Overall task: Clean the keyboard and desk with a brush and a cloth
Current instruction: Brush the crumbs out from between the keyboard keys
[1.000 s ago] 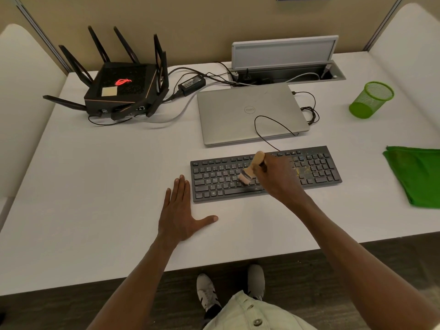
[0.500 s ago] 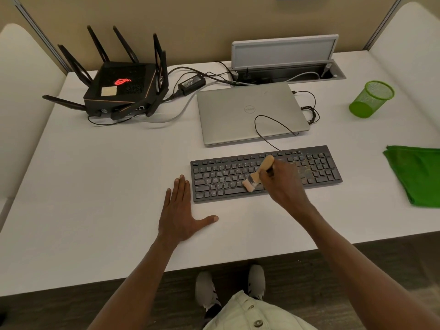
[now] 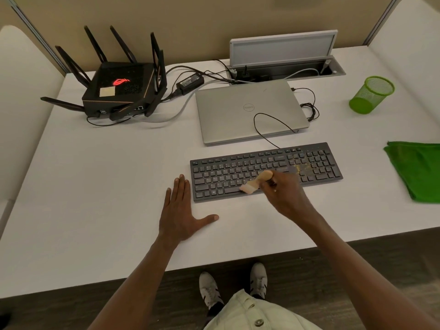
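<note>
A black keyboard [image 3: 223, 172] lies on the white desk [image 3: 107, 186], with yellowish crumbs [image 3: 300, 166] scattered near its number pad. My right hand [image 3: 287, 195] grips the wooden handle of a small brush [image 3: 256, 183], whose pale bristles touch the keys at the keyboard's front edge, near the space bar. Flat on the desk just left of the keyboard rests my left hand [image 3: 181, 211], fingers straight and thumb spread. A folded green cloth [image 3: 416, 171] lies at the right side of the desk.
A closed silver laptop [image 3: 247, 110] sits behind the keyboard, its cable looping over the lid. A black router [image 3: 119, 88] with antennas stands at the back left, a power brick [image 3: 190, 81] and cables beside it. A green mesh cup [image 3: 370, 95] stands back right. An open cable box [image 3: 285, 67] is at the rear.
My right hand has drawn the brush toward me, from the middle key rows down to the keyboard's front edge. My left hand has stayed flat in place.
</note>
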A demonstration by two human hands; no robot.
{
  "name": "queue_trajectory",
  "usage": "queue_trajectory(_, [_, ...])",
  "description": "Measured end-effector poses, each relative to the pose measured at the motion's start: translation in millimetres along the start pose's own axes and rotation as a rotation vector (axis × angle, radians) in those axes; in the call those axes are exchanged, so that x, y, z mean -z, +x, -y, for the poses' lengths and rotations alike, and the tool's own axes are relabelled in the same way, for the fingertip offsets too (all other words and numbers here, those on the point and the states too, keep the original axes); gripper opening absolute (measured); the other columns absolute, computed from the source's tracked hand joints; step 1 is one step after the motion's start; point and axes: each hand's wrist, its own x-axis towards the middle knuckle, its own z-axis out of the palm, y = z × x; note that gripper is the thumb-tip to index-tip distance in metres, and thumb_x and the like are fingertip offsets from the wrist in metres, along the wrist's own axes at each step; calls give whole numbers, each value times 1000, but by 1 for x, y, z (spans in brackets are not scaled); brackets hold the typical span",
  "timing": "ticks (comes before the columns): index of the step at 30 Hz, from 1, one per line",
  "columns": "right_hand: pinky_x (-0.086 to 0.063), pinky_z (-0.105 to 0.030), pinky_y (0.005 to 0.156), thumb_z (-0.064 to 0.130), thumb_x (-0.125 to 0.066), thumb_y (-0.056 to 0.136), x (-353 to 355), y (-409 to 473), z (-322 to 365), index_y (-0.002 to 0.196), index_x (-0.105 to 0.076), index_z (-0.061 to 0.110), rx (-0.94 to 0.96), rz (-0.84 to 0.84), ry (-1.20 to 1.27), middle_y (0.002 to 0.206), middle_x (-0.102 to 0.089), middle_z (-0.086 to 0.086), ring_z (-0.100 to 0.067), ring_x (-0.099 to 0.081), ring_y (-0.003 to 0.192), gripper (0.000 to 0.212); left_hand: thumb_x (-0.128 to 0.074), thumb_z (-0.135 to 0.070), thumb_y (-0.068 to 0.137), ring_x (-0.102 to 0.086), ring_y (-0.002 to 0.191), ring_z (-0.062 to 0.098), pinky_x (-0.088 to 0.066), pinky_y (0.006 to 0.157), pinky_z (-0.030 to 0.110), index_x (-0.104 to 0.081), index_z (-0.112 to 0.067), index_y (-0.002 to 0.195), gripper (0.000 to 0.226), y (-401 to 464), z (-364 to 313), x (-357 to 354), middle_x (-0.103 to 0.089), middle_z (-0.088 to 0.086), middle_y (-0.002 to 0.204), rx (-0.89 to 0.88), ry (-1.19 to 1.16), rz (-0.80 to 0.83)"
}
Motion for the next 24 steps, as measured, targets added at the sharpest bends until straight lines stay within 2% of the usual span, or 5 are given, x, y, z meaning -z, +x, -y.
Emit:
queue_trajectory(5, [-38, -17, 44, 9, -63, 93, 13, -7, -23, 87, -69, 6, -81, -89, -52, 58, -55, 12, -6, -52, 47, 9, -18, -109, 62, 23, 154, 17, 12, 126, 38, 10, -9, 162, 144, 0, 0, 1, 24, 6, 168, 1, 10, 7])
queue_trajectory(8, [-48, -32, 48, 8, -64, 92, 31, -13, -41, 78, -67, 10, -145, -188, -77, 61, -62, 0, -11, -59, 54, 14, -22, -108, 63, 23, 155, 17, 10, 126, 39, 9, -9, 162, 144, 0, 0, 0, 23, 6, 168, 0, 4, -1])
queue_trajectory(13, [-36, -12, 48, 9, -64, 91, 29, -10, -31, 82, -68, 11, -90, -198, -92, 64, -60, 7, 2, -54, 55, 10, -22, -108, 63, 20, 155, 17, 6, 128, 41, 6, -8, 162, 144, 0, 0, -1, 21, 6, 169, -4, 3, -9])
queue_trajectory(16, [-37, -16, 47, 10, -64, 92, 15, -8, -26, 81, -68, 10, -40, -132, -63, 61, -59, 8, -1, -54, 52, 11, -23, -108, 63, 20, 155, 17, 6, 127, 40, 6, -8, 162, 144, 0, 0, 0, 21, 6, 168, -3, -15, -7])
queue_trajectory(24, [-37, -11, 48, 12, -56, 95, 28, -2, -22, 73, -61, 10, -186, -259, -59, 58, -57, 6, -5, -56, 54, 23, -27, -107, 65, 20, 155, 17, 5, 128, 41, 5, -8, 162, 142, 0, 1, -1, 20, 6, 169, -10, -17, -20])
